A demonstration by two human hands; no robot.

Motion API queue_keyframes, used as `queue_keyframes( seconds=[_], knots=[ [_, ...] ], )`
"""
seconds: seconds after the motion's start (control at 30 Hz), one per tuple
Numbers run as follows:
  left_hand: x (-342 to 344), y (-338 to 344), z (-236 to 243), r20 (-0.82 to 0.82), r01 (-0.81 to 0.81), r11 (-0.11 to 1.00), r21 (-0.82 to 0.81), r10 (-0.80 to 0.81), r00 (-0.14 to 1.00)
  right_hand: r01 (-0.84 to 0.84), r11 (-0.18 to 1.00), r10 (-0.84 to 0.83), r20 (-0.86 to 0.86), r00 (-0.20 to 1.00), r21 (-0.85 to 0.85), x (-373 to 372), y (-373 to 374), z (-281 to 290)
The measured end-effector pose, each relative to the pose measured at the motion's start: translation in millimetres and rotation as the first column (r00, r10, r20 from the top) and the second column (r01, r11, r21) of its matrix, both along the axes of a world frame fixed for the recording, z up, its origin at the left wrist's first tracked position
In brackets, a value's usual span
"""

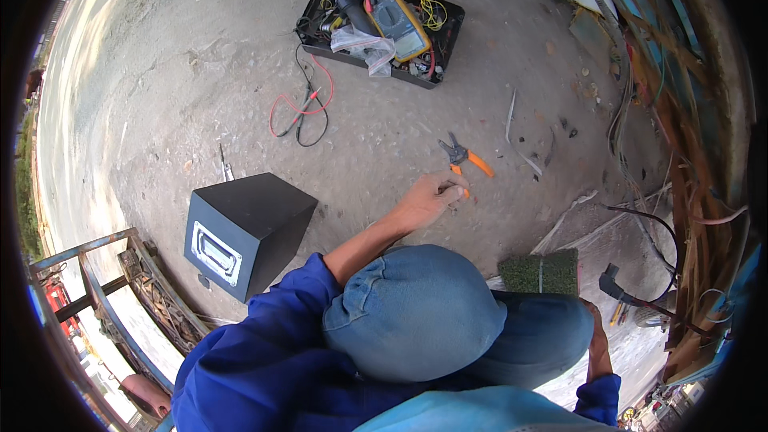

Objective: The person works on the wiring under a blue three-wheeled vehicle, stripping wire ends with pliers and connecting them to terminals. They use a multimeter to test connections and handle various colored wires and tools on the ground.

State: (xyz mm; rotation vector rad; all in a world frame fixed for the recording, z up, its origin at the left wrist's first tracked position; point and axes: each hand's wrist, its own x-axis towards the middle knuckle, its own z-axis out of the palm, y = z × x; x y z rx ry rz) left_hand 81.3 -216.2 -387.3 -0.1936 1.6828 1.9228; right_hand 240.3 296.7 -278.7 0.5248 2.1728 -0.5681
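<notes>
On the ground before me lies a pair of wire strippers (481, 163) with a dark head and orange handles. The closed fingers of my left hand (432, 198) are around the lower handle, partly covering it. My right hand (596, 322) is beside my bent right knee; its fingers are hidden behind the leg. Left of my left forearm stands a black box (254, 204) with a silver-framed recessed handle on its front. A thin metal tool (226, 166) lies behind this box, partly hidden.
A black tray (456, 36) at the far side holds a yellow multimeter (398, 22), wires and a plastic bag. Red and black test leads (301, 108) trail out. Rusty metal (692, 168) lines the right; a green turf piece (538, 272) lies near my knee. Someone's hand (150, 394) shows lower left.
</notes>
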Motion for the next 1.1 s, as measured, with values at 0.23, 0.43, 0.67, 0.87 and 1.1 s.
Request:
queue_keyframes(
  seconds=[0.23,0.43,0.67,0.87,1.1],
  knots=[
    [-62,27,21,-0.026,0.034,0.996,0.081,-0.032,0.999,-0.611,0.751,0.465,0.458,0.758,0.250,129,25,68],
    [-80,41,23,0.004,0.040,0.982,0.183,-0.041,0.999,-0.297,0.906,0.160,0.404,0.901,0.303,134,-25,48],
    [-87,50,16,0.020,0.043,0.976,0.212,-0.049,0.999,-0.191,0.950,0.116,0.288,0.950,0.245,98,-57,21],
    [-74,40,19,-0.080,0.070,0.990,0.121,-0.060,0.995,-0.192,0.961,0.150,0.208,0.967,0.201,74,-65,5],
    [-49,18,47,-0.094,0.027,0.995,0.098,-0.017,0.995,-0.224,0.964,0.218,0.056,0.974,0.141,56,-63,-13]
  ],
)
